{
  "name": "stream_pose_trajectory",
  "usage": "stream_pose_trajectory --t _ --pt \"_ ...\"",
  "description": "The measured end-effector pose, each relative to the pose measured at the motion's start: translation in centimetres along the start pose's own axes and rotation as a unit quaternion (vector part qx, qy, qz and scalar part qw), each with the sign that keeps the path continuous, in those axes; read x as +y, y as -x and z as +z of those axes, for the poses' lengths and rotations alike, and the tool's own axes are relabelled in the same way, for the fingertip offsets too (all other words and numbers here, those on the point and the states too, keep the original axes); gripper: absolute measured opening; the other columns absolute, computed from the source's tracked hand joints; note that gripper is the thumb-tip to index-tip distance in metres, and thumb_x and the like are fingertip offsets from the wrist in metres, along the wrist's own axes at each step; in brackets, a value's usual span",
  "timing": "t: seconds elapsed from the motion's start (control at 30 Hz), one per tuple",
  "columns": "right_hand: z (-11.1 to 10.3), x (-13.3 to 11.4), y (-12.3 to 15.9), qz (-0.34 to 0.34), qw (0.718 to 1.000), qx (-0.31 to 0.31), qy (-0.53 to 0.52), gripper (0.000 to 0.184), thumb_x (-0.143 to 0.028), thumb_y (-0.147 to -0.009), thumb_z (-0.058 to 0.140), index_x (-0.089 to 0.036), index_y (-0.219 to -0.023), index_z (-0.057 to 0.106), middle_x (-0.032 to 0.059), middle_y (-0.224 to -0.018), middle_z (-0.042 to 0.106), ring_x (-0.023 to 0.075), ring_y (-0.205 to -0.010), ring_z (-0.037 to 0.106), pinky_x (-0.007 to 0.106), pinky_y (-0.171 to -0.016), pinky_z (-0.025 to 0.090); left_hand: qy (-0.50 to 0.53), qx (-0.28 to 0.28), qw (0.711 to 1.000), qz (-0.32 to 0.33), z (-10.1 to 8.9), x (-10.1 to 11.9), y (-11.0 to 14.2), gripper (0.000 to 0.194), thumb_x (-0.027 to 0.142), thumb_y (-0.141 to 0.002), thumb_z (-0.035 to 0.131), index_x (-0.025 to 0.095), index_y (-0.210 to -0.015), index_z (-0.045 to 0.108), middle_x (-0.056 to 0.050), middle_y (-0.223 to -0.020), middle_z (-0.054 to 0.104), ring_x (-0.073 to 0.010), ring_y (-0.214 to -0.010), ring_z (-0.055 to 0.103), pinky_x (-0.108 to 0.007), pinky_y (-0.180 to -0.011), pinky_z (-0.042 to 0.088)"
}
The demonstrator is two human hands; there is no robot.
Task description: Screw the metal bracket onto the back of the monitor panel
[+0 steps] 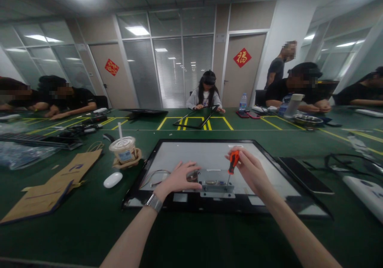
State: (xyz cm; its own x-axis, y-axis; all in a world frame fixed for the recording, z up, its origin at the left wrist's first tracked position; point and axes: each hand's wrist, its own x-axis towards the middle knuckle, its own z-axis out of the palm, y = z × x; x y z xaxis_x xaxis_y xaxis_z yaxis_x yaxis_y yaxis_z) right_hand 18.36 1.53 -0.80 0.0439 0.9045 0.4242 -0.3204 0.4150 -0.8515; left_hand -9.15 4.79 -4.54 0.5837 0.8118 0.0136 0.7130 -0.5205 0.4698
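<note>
A right hand [249, 168] closes its fingers around the handle of an orange-and-black screwdriver [233, 162], whose shaft points down at the right end of a metal bracket [217, 190], as I watch through the head camera from my distant post. The bracket, fitted with connector ports [212, 182], lies along the near edge of a black-framed panel [179, 152] that rests flat on a green table [191, 236]. The left hand [181, 176], palm down with fingers loosely spread, is at the bracket's left end; I cannot tell whether it grips the metal there. A watch [154, 203] circles the left wrist. A black phone-like slab [305, 175] lies just beside the panel on the right. To the left I see a lidded drink cup [122, 148] with a straw, a white mouse [113, 180] and brown paper bags [60, 184]. On the far side, a co-worker [206, 94] sits behind a thin black frame [194, 123], near a water bottle [243, 101] standing to the right.
</note>
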Motion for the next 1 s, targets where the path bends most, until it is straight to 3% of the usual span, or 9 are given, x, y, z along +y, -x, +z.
stream_pose_trajectory --t 0.13,0.2,0.27,0.43,0.63,0.8,1.0 --pt "-0.6 0.8 -0.2 -0.009 0.999 0.041 0.017 0.029 -0.053 -0.081 0.073 -0.027 -0.093 0.075 0.0016 -0.088 0.070 0.0197 -0.086 0.065 0.041 -0.093 0.051 -0.001 0.013 1.000 -0.001 0.8 -1.0 -0.4 0.049 0.054 -0.102 0.027 0.034 -0.141 0.050 -0.002 -0.156 0.040 -0.0216 -0.146 0.031 -0.052 -0.122 0.009" --pt "-0.9 1.1 -0.3 -0.011 0.997 0.054 0.046 0.031 -0.052 -0.079 0.074 -0.026 -0.096 0.074 0.0018 -0.089 0.070 0.0204 -0.089 0.065 0.040 -0.092 0.050 -0.019 0.021 1.000 0.009 1.2 -1.5 -0.5 0.050 0.043 -0.106 0.017 0.030 -0.139 0.052 -0.003 -0.155 0.042 -0.0181 -0.145 0.032 -0.049 -0.123 0.009" --pt "-1.2 1.2 -0.3 -0.026 0.994 0.057 0.087 0.030 -0.049 -0.077 0.077 -0.026 -0.097 0.074 0.0019 -0.090 0.070 0.0208 -0.088 0.064 0.038 -0.088 0.051 -0.021 0.027 0.999 0.006 1.4 -1.6 -0.6 0.050 0.041 -0.106 0.016 0.029 -0.137 0.054 -0.003 -0.154 0.044 -0.0170 -0.145 0.033 -0.048 -0.123 0.011" --pt "-1.5 0.6 -0.2 -0.054 0.991 -0.033 0.117 0.030 -0.046 -0.092 0.060 -0.028 -0.115 0.068 0.0041 -0.096 0.071 0.0217 -0.091 0.065 0.040 -0.086 0.051 -0.001 0.037 0.999 -0.015 1.2 -0.6 -0.5 0.053 0.047 -0.105 0.018 0.027 -0.134 0.057 -0.004 -0.152 0.046 -0.0175 -0.143 0.036 -0.049 -0.122 0.013" --pt "-0.9 -0.1 0.3 -0.058 0.991 -0.048 0.114 0.019 -0.044 -0.083 0.072 -0.027 -0.092 0.074 0.0035 -0.095 0.070 0.0221 -0.093 0.065 0.036 -0.082 0.052 -0.006 0.035 0.999 -0.020 1.0 -0.2 -0.4 0.054 0.051 -0.104 0.018 0.028 -0.135 0.056 -0.004 -0.152 0.046 -0.0196 -0.143 0.036 -0.052 -0.122 0.012" --pt "0.0 -0.8 0.6 -0.014 0.996 -0.073 0.056 0.028 -0.049 -0.087 0.067 -0.028 -0.103 0.074 0.0056 -0.091 0.073 0.0225 -0.087 0.067 0.035 -0.072 0.054 -0.016 0.033 0.999 -0.016 1.2 -0.5 -0.5 0.053 0.052 -0.104 0.020 0.029 -0.136 0.055 -0.003 -0.152 0.045 -0.0202 -0.143 0.035 -0.053 -0.122 0.012" --pt "0.2 -1.0 0.5 -0.026 0.997 -0.054 0.037 0.023 -0.050 -0.079 0.075 -0.027 -0.078 0.075 0.0035 -0.087 0.069 0.0218 -0.088 0.065 0.041 -0.091 0.052 -0.022 0.031 0.999 -0.016 0.9 0.0 -0.4 0.051 0.050 -0.104 0.020 0.029 -0.136 0.055 -0.003 -0.152 0.046 -0.0189 -0.142 0.036 -0.051 -0.122 0.012"
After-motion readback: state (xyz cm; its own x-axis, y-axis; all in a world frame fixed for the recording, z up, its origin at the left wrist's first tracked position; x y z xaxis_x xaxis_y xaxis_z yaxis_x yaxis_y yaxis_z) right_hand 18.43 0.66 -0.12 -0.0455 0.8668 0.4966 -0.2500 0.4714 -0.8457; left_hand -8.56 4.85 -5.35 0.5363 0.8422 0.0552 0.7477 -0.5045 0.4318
